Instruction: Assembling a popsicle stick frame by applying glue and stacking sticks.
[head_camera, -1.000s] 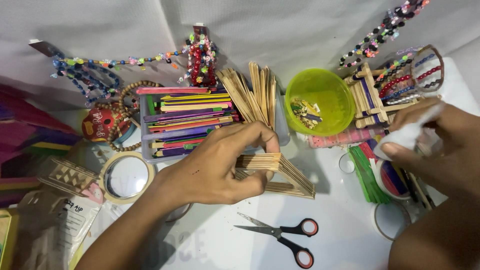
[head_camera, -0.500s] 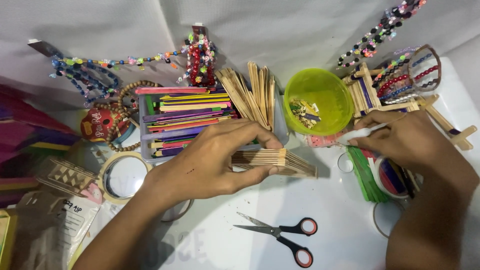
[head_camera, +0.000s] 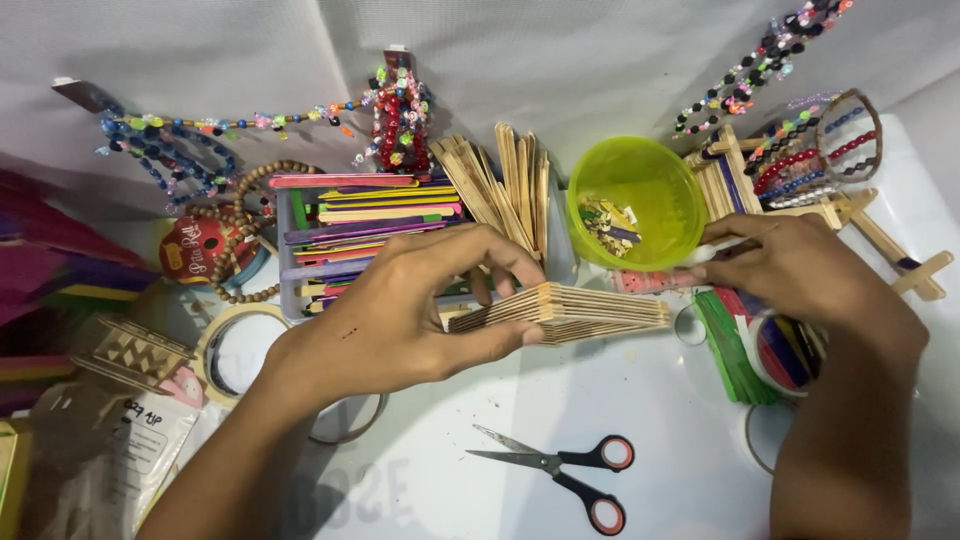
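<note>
Left hand (head_camera: 400, 320) comes in from lower left, forearm angled up across the white counter (head_camera: 560, 410). Palm down, fingers curled over the top of a stick fan (head_camera: 560, 312), thumb pressed along its near edge: clamped on the fan's left end. Fan is a stack of plain wooden craft sticks, splayed, lying flat at centre of counter and pointing right.

Right hand (head_camera: 800, 265) enters from lower right, forearm near vertical, wrist bent left. Fingers closed around a small white tube (head_camera: 705, 255), tip pointing left, just beside the rim of a green bowl (head_camera: 635, 200). Tube tip sits above the fan's right end, apart from it.

Scissors (head_camera: 565, 470), red-ringed handles, lie shut on the counter below the fan, untouched. Tray of coloured sticks (head_camera: 365, 225) behind the left hand; loose plain sticks (head_camera: 505, 185) lean between tray and bowl. Tape roll (head_camera: 235, 350) left of the left wrist. Green sticks (head_camera: 735, 345) lie under the right wrist. Bead strings (head_camera: 400, 115) hang on the back cloth.
</note>
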